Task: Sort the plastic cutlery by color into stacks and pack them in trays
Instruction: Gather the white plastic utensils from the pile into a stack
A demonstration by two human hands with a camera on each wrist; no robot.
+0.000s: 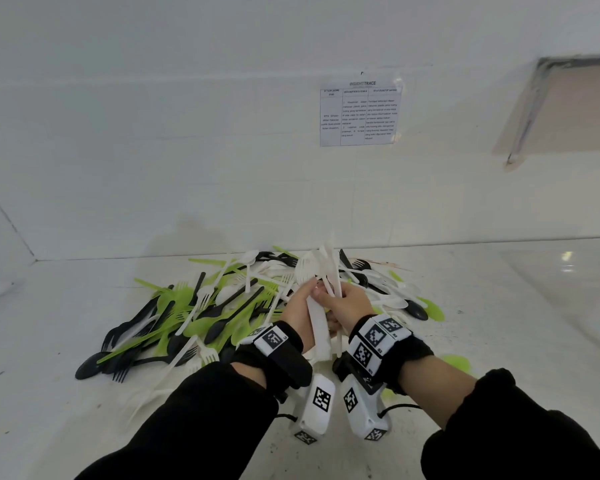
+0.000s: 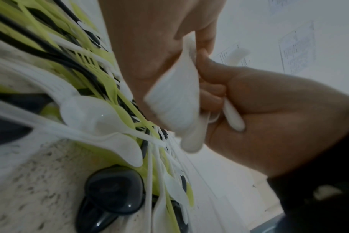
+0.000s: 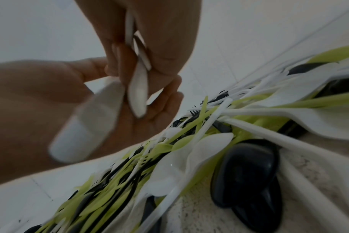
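Setting: white walls meet a pale speckled worktop; a printed sheet is taped to the wall behind the heap.
Heap: black, green and white forks, spoons and knives lie tangled in one mixed pile on the worktop, just beyond my wrists. I see no trays in any view.
Left hand: my left hand is curled round a flat bundle of white handles, held over the near edge of the pile.
Right hand: my right hand is clenched on a few loose white pieces that stick up past my knuckles, pressed close against the left.
Step, as I judge it: I am feeding the loose white pieces into the white bundle, so the colour sorting is at an early stage.
Risk, slipping: the handles are smooth and thin; if I loosen either grasp during the hand-over, pieces may fan out and drop back into the mixed pile.
Risk, misalignment: the raised pieces point at differing angles, so they may not nest and the stack could end up crooked.
Risk, snagging: fork tines in the pile interlock, so my next pull could drag out black or green pieces.
Risk, mixing: white on a pale worktop is easy to overlook.
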